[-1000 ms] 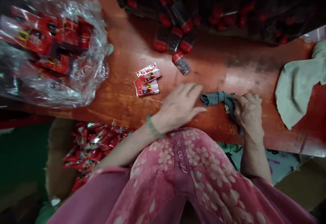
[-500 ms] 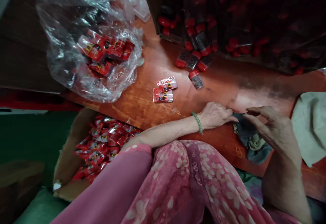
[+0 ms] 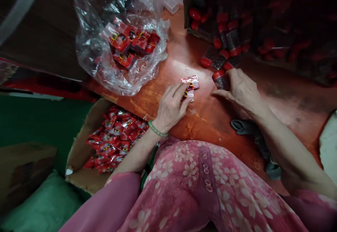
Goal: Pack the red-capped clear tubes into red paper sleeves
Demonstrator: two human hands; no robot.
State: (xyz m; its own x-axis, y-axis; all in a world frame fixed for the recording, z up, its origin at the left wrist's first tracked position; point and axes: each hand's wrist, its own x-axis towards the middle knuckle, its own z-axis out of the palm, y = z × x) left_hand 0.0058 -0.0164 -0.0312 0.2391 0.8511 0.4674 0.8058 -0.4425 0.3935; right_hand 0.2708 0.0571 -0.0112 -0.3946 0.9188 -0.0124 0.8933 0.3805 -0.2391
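My left hand (image 3: pixel 172 106), with a green bead bracelet at the wrist, has its fingertips over two small red printed packets (image 3: pixel 194 82) on the wooden table. Its fingers and thumb are apart at the packets' left edge. Whether it grips one is unclear. To the right, my right hand (image 3: pixel 240 89) is at a small clear container with a red cap (image 3: pixel 220 80) and dark contents. The fingers reach over its right side, and the thumb is spread below it. More red-capped containers (image 3: pixel 210 57) lie just behind.
A clear plastic bag (image 3: pixel 86 56) of red packet bundles stands back left. Below it is a cardboard box (image 3: pixel 79 137) of red packets. A dark box (image 3: pixel 200 34) of red-capped containers is back right. Grey cloth (image 3: pixel 244 127) lies beneath my right forearm.
Both hands have left the grey cloth. My left hand has moved left to the packets, and my right hand forward and left to the nearest container. The view has shifted.
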